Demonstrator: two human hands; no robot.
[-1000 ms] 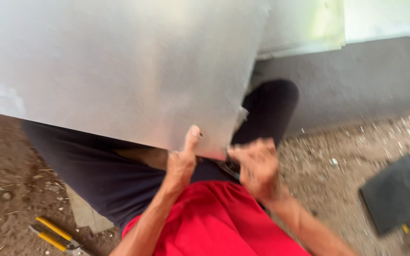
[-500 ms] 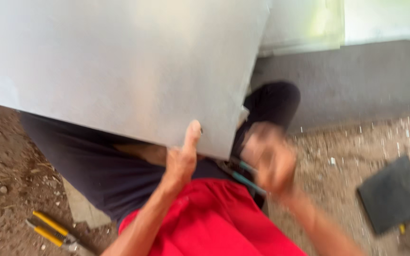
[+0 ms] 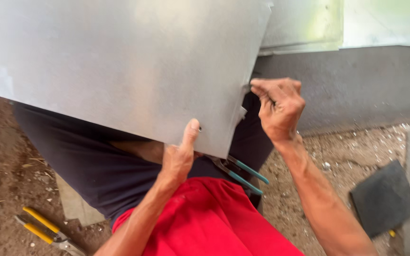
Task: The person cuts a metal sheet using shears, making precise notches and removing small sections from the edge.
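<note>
A: What lies at far left?
B: Yellow-handled snips (image 3: 43, 230) on the dirt floor (image 3: 1, 175).

A: And the hands?
B: The left hand (image 3: 179, 159) pinches the lower edge of the metal sheet (image 3: 119, 66), which rests across the lap, thumb on top. The right hand (image 3: 278, 106), curled, grips a notched tab at the sheet's right edge. Teal-handled snips (image 3: 243, 173) lie beneath.

sheet (image 3: 119, 66): metal, matt grey, smooth | snips (image 3: 243, 173): teal plastic grips | ground (image 3: 5, 166): rough dirt
</note>
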